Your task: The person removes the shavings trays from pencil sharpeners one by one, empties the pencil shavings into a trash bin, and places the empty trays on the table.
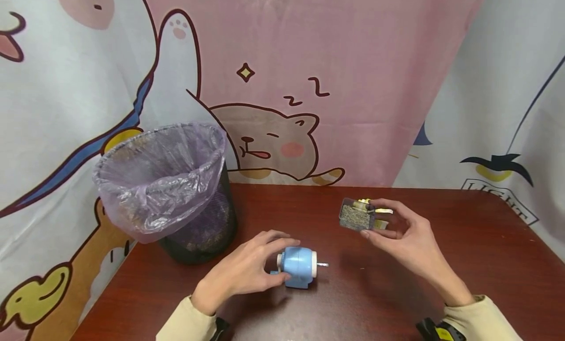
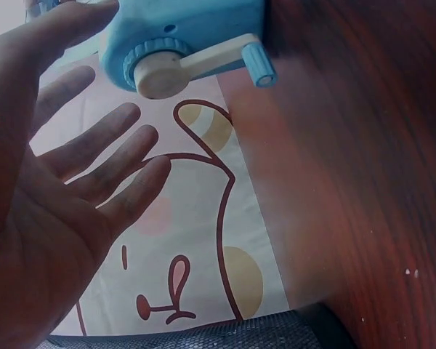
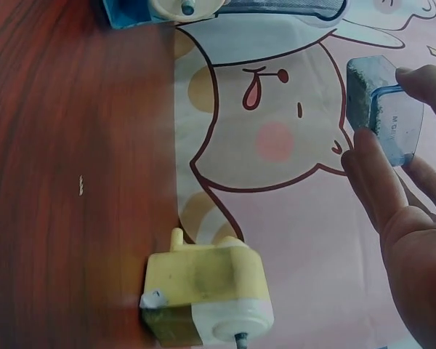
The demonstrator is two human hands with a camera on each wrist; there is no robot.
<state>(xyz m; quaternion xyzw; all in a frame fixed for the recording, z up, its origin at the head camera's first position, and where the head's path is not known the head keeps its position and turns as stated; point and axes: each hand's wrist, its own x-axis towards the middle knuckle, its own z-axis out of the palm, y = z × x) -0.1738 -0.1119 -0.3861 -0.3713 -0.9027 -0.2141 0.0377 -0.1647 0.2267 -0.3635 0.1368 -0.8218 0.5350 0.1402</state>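
A blue pencil sharpener (image 1: 298, 267) stands on the table, a thin light rod sticking out of its right side. Its white crank with a blue knob (image 2: 259, 65) shows in the left wrist view. My left hand (image 1: 247, 267) is around its left side, thumb near the base; in the left wrist view several fingers are spread away from it. Whether the thumb touches it, I cannot tell. My right hand (image 1: 408, 240) pinches a small clear shavings container (image 1: 355, 215) above the table, with greyish-brown shavings inside. A yellow pencil sharpener (image 3: 207, 283) stands behind the right hand, mostly hidden in the head view.
At the left is a black mesh trash bin (image 1: 200, 233) lined with a purple plastic bag (image 1: 159, 174). A cartoon-printed cloth (image 1: 353, 86) hangs along the back edge of the dark red-brown table (image 1: 485, 252). A small crumb (image 3: 81, 186) lies on the tabletop.
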